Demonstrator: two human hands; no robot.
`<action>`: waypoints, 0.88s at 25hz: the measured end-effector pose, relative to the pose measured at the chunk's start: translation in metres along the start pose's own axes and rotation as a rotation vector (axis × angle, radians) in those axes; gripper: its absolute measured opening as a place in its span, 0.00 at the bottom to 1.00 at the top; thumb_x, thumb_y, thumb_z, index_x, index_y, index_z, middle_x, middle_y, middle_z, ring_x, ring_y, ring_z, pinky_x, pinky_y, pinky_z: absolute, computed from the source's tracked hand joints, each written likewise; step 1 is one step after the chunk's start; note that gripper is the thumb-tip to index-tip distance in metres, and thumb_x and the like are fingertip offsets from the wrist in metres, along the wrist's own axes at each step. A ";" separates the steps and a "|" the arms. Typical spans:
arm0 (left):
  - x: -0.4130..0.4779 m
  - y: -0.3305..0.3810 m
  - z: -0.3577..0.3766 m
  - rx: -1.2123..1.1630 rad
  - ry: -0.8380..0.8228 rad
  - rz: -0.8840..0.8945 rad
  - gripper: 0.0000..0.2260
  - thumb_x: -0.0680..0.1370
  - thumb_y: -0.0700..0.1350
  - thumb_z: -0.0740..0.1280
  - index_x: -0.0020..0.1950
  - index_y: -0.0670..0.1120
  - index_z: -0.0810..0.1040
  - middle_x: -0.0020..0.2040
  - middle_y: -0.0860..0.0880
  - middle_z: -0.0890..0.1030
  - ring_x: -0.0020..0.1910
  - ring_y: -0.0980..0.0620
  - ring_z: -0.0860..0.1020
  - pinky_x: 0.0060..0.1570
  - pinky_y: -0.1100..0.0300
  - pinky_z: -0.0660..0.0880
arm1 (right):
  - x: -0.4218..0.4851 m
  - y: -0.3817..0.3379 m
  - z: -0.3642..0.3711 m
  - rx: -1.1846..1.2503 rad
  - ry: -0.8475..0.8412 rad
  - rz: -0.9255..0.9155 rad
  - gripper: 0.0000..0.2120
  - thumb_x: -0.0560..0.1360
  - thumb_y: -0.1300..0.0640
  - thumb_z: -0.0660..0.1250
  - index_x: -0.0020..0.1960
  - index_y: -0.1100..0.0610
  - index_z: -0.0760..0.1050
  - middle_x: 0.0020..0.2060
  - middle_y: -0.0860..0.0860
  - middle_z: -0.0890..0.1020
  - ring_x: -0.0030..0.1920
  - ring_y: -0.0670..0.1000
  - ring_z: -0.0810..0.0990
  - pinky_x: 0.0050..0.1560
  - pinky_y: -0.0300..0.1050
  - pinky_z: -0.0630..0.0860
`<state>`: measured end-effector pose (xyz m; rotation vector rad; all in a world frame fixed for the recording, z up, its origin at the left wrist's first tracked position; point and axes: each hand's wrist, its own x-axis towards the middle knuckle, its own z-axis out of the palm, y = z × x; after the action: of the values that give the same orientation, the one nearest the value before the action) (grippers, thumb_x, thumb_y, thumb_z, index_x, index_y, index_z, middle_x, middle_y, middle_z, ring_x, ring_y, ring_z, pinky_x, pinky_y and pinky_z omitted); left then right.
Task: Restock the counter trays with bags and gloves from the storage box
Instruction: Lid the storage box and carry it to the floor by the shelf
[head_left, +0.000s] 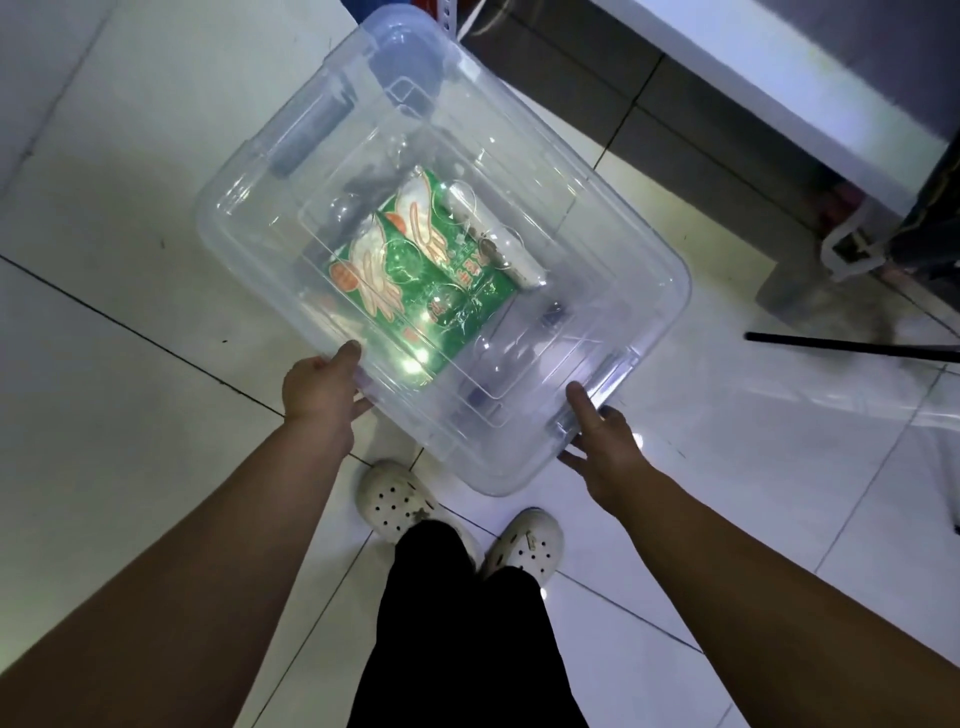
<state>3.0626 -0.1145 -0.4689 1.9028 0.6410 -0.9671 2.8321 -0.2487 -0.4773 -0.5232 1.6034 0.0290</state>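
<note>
- Head view: my left hand (324, 392) and right hand (605, 449) each grip the storage box (597, 249) at its near edge only, above the floor.
- It could tip away; the green packet (426, 275) inside would slide.
- Its far corner could clip the table (779, 78).

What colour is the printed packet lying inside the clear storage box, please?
Mostly green, with orange and white print; the packet shows in the head view.

White perforated clogs (400, 503) stand on the glossy tiled floor (130, 322) near a black rod (852, 345).
</note>
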 end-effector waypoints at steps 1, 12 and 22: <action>-0.002 -0.001 0.001 -0.007 -0.016 -0.022 0.12 0.75 0.43 0.68 0.34 0.40 0.73 0.33 0.44 0.74 0.33 0.48 0.75 0.39 0.52 0.79 | 0.000 -0.001 0.000 -0.008 0.011 -0.028 0.34 0.70 0.50 0.72 0.68 0.63 0.63 0.58 0.57 0.76 0.54 0.57 0.78 0.42 0.42 0.77; -0.029 -0.014 0.062 -0.061 0.050 -0.103 0.31 0.70 0.43 0.74 0.67 0.34 0.64 0.60 0.39 0.75 0.48 0.43 0.81 0.53 0.47 0.78 | 0.009 -0.086 -0.031 -0.234 0.328 -0.382 0.12 0.71 0.57 0.68 0.51 0.60 0.71 0.38 0.52 0.74 0.36 0.51 0.74 0.36 0.43 0.73; -0.017 -0.006 0.041 1.092 0.033 0.878 0.29 0.74 0.46 0.69 0.73 0.50 0.63 0.76 0.44 0.57 0.75 0.46 0.55 0.73 0.50 0.47 | 0.025 -0.070 -0.021 -0.500 0.606 -0.506 0.12 0.75 0.58 0.61 0.56 0.64 0.68 0.49 0.62 0.79 0.48 0.62 0.78 0.48 0.50 0.72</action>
<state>3.0331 -0.1487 -0.4707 2.7039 -0.8877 -0.7011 2.8368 -0.3253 -0.4780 -1.4203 2.0065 -0.1239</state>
